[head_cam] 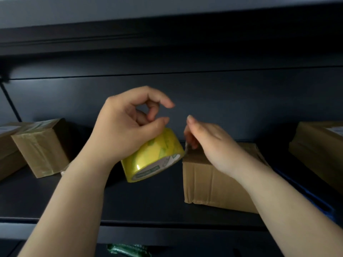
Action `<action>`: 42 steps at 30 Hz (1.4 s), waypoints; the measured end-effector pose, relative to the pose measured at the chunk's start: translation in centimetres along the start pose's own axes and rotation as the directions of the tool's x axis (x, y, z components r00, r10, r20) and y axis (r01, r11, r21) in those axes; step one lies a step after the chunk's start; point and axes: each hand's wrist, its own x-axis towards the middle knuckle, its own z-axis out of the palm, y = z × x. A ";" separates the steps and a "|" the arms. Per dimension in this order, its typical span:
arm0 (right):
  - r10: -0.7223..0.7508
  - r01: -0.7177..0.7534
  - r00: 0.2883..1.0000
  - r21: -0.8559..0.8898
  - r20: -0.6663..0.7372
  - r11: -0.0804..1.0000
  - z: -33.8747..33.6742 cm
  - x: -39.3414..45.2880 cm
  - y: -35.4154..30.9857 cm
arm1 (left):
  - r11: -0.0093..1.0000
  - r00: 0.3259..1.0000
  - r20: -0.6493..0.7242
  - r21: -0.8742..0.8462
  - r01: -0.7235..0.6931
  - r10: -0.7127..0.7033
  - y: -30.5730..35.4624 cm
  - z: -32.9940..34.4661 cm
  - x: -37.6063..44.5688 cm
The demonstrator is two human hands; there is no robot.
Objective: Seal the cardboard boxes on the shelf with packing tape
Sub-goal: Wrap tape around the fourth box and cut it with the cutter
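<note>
A dark metal shelf unit [148, 201] fills the view, its back panel dim under the shelf above. The largest cardboard box [213, 182] sits right of centre, untaped on its near face. Another box [319, 151] stands at the far right with a pale label too blurred to read. At the left a taped box [40, 147] lies tilted against a further box [7, 143]. The left hand [128, 127] holds a yellow roll of packing tape [154, 154] from above, thumb across it, fingers curled loosely and raised. The roll's core bears green lettering that cannot be read. The right hand [209, 140] pinches the clear tape end [186, 147] at the centre box's top far-left corner.
</note>
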 end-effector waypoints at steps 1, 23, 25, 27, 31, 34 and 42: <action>-0.007 0.007 0.999 0.002 0.041 1.000 0.2 -0.3 -0.2 | 1.000 1.000 -0.002 0.016 -0.026 0.026 0.2 0.1 0.0; -0.069 0.029 0.996 0.549 0.052 0.835 -1.3 -3.7 -0.7 | 0.904 0.842 -0.377 0.341 -0.260 0.385 2.1 4.2 -1.4; -0.142 0.150 0.988 0.498 -0.054 0.854 -1.5 -3.8 -1.2 | 0.968 0.855 -0.479 0.233 -0.094 0.199 2.0 5.3 -1.7; -0.185 0.216 0.976 0.455 -0.113 0.864 -1.5 -3.8 -1.4 | 0.994 0.867 -0.486 -0.043 0.100 -0.109 2.1 6.4 -2.1; -0.261 0.297 0.954 0.353 -0.148 0.887 -1.5 -3.9 -1.5 | 0.942 0.960 -0.170 -0.291 0.168 -0.224 1.6 7.0 -3.8; -0.309 0.346 0.932 0.213 -0.189 0.914 -1.9 -4.1 -1.7 | 0.924 0.990 0.023 -0.357 0.137 -0.138 1.3 6.4 -4.9; -0.453 0.379 0.865 -0.313 -0.216 0.871 -2.0 -3.9 -3.3 | 0.990 0.991 0.136 -0.139 0.025 -0.006 0.2 4.6 -5.0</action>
